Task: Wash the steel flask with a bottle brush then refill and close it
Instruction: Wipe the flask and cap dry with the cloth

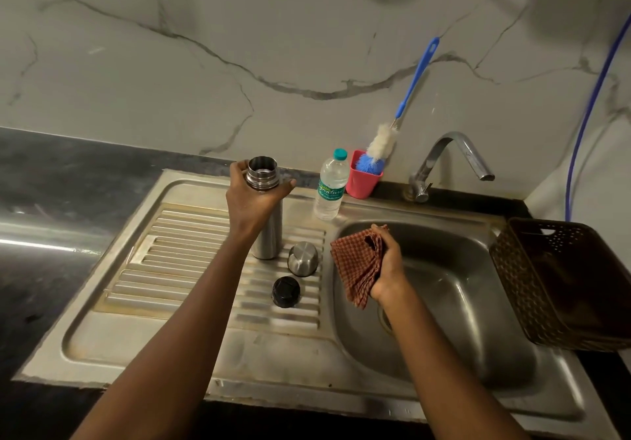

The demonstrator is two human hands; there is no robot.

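The steel flask [268,231] stands upright and uncapped on the ribbed drainboard [177,255]. My left hand [251,200] grips it just below the open neck. Beside its base lie the steel cup lid [303,258] and, nearer me, the black stopper [286,291]. My right hand [389,269] holds a folded red checked cloth [358,269] over the left edge of the sink basin [461,303]. The bottle brush [382,146], blue-handled with white and blue bristles, stands head-down in a pink cup [363,180] against the wall.
A plastic water bottle [330,187] with a teal cap stands next to the pink cup. The steel tap [450,159] curves over the basin's back. A brown woven basket [563,286] sits at the sink's right edge. Dark countertop lies to the left.
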